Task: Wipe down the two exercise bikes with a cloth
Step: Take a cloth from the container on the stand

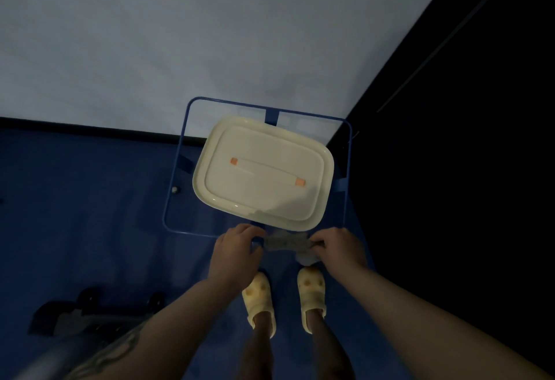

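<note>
A small grey cloth (286,244) is stretched between my two hands just in front of a glass-topped table. My left hand (237,247) grips its left end and my right hand (339,244) pinches its right end, with a fold hanging below. At the bottom left, part of an exercise bike's dark base (75,313) with a grey tube shows; the remainder of the bike is out of view.
A cream lidded box (264,169) with a handle sits on the blue-framed glass table (180,169) against the pale wall. A dark wall or door fills the right side. My feet in pale yellow clogs (259,298) stand on blue floor.
</note>
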`<state>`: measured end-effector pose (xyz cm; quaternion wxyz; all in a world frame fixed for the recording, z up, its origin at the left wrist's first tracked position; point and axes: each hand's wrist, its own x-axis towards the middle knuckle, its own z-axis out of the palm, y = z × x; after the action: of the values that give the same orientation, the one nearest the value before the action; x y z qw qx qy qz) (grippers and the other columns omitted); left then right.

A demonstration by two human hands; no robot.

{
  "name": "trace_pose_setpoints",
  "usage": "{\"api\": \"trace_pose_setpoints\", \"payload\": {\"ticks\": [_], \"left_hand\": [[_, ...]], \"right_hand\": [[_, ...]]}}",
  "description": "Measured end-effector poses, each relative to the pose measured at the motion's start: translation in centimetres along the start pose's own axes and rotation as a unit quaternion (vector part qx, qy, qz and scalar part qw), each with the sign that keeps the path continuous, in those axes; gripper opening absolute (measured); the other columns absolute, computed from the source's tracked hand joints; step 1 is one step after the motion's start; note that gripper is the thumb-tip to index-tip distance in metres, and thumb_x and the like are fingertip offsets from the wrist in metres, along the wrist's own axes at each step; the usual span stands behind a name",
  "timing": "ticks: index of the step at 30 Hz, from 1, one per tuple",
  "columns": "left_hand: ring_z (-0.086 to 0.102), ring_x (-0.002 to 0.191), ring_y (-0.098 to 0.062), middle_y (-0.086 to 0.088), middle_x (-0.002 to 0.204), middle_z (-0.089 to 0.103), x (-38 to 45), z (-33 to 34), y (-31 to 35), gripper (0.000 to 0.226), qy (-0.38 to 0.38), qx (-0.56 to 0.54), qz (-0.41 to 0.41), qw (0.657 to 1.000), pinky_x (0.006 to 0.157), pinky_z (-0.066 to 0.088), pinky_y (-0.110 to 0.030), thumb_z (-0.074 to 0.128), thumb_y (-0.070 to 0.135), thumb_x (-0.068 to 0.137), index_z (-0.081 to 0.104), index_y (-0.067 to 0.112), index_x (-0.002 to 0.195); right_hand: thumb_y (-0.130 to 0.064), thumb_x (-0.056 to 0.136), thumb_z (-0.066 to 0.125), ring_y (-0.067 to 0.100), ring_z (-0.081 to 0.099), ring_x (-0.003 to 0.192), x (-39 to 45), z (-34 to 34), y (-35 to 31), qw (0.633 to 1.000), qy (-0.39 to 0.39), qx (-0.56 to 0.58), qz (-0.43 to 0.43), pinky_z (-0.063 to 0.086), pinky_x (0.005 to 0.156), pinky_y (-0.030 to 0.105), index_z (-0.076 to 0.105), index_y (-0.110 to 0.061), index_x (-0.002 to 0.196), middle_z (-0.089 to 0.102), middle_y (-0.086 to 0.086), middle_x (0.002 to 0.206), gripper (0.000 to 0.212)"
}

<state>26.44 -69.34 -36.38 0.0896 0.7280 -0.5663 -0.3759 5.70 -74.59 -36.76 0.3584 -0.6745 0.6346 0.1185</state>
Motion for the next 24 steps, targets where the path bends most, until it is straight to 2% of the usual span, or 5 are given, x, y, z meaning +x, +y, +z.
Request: {"api": "trace_pose_setpoints", "payload": {"ticks": [5,9,12,18,24], "left_hand": [[0.052,0.12,-0.019,0.002,0.132,0.058,-1.9,-2.5,1.8,0.035,-0.003,-0.02,-0.021,1.0,0.102,0.041,-0.035,0.054,0.011,0.091,0.064,0.022,0.122],[0.054,0.118,-0.019,0.001,0.13,0.059,-4.1,-4.8,3.0,0.034,0.02,-0.048,-0.039,0.998,0.101,0.043,-0.037,0.055,0.011,0.09,0.065,0.022,0.12],[0.054,0.118,-0.02,0.0,0.13,0.059,-6.0,-6.3,3.7,0.034,0.041,-0.067,-0.047,0.996,0.1,0.043,-0.037,0.053,0.011,0.09,0.064,0.023,0.12],[0.057,0.113,-0.019,0.0,0.124,0.062,-9.2,-8.8,3.9,0.032,0.123,-0.099,-0.08,0.984,0.096,0.044,-0.034,0.053,0.011,0.09,0.065,0.024,0.116],[0.056,0.114,-0.016,0.002,0.123,0.063,-14.0,-9.0,2.1,0.028,0.241,-0.171,-0.176,0.939,0.098,0.044,-0.033,0.054,0.013,0.092,0.064,0.023,0.116]], "right_hand": [[-0.034,0.092,0.063,0.015,0.057,0.081,-3.0,-3.2,-0.5,0.999,-0.018,0.033,-0.039,0.045,0.064,0.032,0.06,-0.023,0.075,0.06,-0.003,0.083,0.019],[-0.037,0.095,0.057,0.011,0.055,0.076,-5.7,-5.4,-3.3,0.992,0.035,0.062,-0.103,0.047,0.065,0.036,0.054,-0.02,0.08,0.054,-0.009,0.081,0.023],[-0.037,0.098,0.052,0.01,0.052,0.074,-7.3,-6.9,-5.5,0.985,0.053,0.083,-0.144,0.042,0.06,0.031,0.045,-0.027,0.085,0.048,-0.013,0.079,0.018],[-0.042,0.099,0.047,0.009,0.057,0.071,-8.8,-8.7,-9.2,0.971,0.042,0.086,-0.218,0.042,0.055,0.032,0.043,-0.03,0.089,0.057,-0.01,0.08,0.016],[-0.04,0.097,0.054,0.006,0.059,0.079,-9.1,-8.1,-11.1,0.947,-0.021,0.056,-0.315,0.052,0.07,0.038,0.049,-0.028,0.09,0.062,-0.009,0.084,0.015]]}}
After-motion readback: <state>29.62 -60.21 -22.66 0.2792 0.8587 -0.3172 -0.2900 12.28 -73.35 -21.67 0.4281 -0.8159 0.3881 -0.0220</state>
